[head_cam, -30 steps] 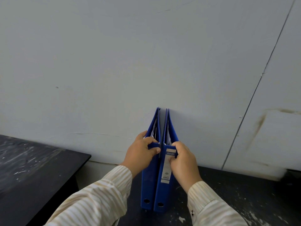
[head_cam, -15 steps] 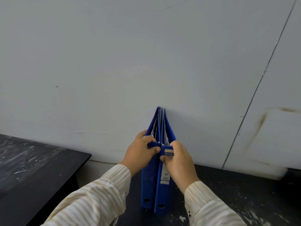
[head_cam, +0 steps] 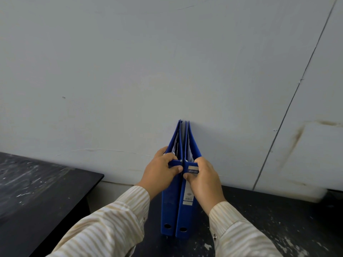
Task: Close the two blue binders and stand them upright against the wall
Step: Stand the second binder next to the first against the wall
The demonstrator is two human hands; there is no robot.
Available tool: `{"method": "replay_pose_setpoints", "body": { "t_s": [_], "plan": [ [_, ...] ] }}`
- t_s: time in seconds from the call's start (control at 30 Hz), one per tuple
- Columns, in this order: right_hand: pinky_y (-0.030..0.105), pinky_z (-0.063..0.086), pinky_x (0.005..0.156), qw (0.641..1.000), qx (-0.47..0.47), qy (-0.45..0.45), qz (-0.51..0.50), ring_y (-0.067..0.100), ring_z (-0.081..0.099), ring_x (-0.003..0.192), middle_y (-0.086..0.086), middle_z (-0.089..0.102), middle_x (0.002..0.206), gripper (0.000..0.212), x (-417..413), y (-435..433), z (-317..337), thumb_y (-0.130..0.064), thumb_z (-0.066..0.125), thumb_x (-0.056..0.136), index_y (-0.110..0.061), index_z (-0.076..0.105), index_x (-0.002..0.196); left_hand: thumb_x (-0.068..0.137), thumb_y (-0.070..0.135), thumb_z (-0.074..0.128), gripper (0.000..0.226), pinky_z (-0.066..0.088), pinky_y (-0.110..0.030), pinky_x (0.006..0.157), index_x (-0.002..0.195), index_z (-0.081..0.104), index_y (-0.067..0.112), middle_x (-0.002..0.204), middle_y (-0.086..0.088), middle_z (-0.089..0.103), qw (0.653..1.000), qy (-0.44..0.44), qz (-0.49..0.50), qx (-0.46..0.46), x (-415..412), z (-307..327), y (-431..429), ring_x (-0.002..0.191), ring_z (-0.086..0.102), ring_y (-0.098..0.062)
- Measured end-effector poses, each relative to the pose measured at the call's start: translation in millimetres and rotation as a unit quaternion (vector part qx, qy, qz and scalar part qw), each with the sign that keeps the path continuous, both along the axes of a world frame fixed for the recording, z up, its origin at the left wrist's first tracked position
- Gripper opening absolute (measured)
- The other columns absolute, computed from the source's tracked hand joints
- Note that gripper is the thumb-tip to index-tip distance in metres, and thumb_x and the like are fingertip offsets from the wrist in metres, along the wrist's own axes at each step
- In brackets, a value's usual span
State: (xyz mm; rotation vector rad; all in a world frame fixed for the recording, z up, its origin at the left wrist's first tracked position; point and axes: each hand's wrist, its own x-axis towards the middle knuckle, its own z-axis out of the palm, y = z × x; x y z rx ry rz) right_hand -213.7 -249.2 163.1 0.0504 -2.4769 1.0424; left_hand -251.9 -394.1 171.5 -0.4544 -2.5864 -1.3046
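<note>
Blue and closed, the left binder (head_cam: 169,206) stands upright at the back edge of the dark, paint-flecked surface (head_cam: 278,229), its spine toward the camera and its far edge touching the pale wall (head_cam: 130,71). The left hand (head_cam: 159,173), in a striped sleeve (head_cam: 111,219), grips the top of its spine, fingers (head_cam: 170,156) curled over the top and thumb pressed on the front. Touching it on the right, the right binder (head_cam: 185,219) stands the same way against the wall, and the right hand (head_cam: 204,180) holds its top, fingers (head_cam: 201,160) hooked over and thumb across the white label (head_cam: 188,193).
</note>
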Motion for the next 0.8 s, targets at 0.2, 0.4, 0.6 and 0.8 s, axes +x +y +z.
{"method": "replay_pose_setpoints", "body": {
  "t_s": [0.2, 0.4, 0.6, 0.8],
  "plan": [
    [0.012, 0.035, 0.053, 1.000, -0.001, -0.003, 0.005, 0.005, 0.051, 0.076, -0.004, 0.052, 0.094, 0.028, -1.9, -0.1, 0.9, -0.018, 0.069, 0.082, -0.023, 0.043, 0.091, 0.083, 0.027, 0.068, 0.010, 0.047, -0.028, 0.084, 0.083, 0.058, 0.026, 0.131, 0.013, 0.043, 1.000, 0.003, -0.003, 0.000, 0.6, 1.0, 0.4, 0.098, 0.057, -0.011],
    [0.013, 0.034, 0.052, 1.000, -0.008, -0.005, -0.001, 0.001, 0.051, 0.072, -0.005, 0.053, 0.090, 0.027, -1.8, 0.4, -1.0, -0.020, 0.069, 0.082, -0.023, 0.043, 0.089, 0.083, 0.027, 0.068, 0.015, 0.041, -0.013, 0.070, 0.077, 0.054, 0.026, 0.114, 0.020, 0.043, 1.000, 0.016, 0.002, 0.002, -0.8, -0.7, 1.9, 0.089, 0.056, -0.006],
    [0.013, 0.037, 0.053, 1.000, -0.018, -0.004, -0.004, 0.003, 0.054, 0.072, -0.006, 0.053, 0.089, 0.027, -1.4, -0.8, -3.5, -0.021, 0.069, 0.082, -0.025, 0.042, 0.088, 0.083, 0.029, 0.068, 0.015, 0.046, -0.024, 0.078, 0.080, 0.053, 0.026, 0.124, 0.015, 0.044, 1.000, 0.015, 0.005, -0.006, -2.7, -3.2, 2.3, 0.091, 0.057, -0.009],
    [0.014, 0.037, 0.052, 1.000, -0.014, -0.001, -0.009, 0.003, 0.054, 0.071, -0.007, 0.052, 0.088, 0.027, -2.8, -2.3, -4.4, -0.023, 0.068, 0.082, -0.025, 0.042, 0.087, 0.085, 0.031, 0.066, 0.012, 0.046, -0.026, 0.083, 0.089, 0.055, 0.032, 0.142, 0.011, 0.036, 1.000, 0.000, 0.005, -0.009, -1.8, -3.9, 1.6, 0.097, 0.058, -0.012]
  ]
}}
